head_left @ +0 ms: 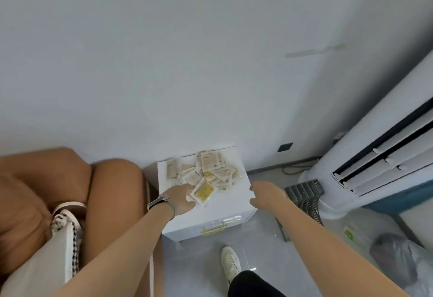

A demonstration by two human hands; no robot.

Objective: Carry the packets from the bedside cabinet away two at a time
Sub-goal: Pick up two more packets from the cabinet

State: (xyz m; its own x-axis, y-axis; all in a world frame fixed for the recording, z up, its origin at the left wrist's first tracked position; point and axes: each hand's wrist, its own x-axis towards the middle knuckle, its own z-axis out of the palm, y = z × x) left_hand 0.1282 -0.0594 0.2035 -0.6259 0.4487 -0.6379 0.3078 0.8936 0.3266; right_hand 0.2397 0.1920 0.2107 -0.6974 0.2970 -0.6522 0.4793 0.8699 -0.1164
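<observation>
While both arms reach forward over the bedside cabinet (236,203), the pile of packets (208,170) lies ahead of me and a little left of centre, heaped on the cabinet's white top toward the wall. My left hand (181,199) is the nearer one: its fingers are at the yellow-faced packet (203,191) on the near edge of the pile, touching it, though I cannot tell whether they pinch it yet. That packet lies tilted, its long axis running from near-left up to far-right. My right hand (264,197) hovers over the bare right part of the top, loosely curled, holding nothing, just beside the pile's right edge. I judge the left takes this packet and the right must move left for a second one.

Surface: smooth white top, gold drawer handle (214,227) on the front below.

Room: pale wall behind; tan upholstered headboard (70,191) and a cushion (46,257) to the left; a standing air conditioner (375,163) to the right, grey slatted racks (304,196) leaning at its base, a plastic bag (396,259) on the grey floor. My white shoe (230,262) is below the cabinet.
</observation>
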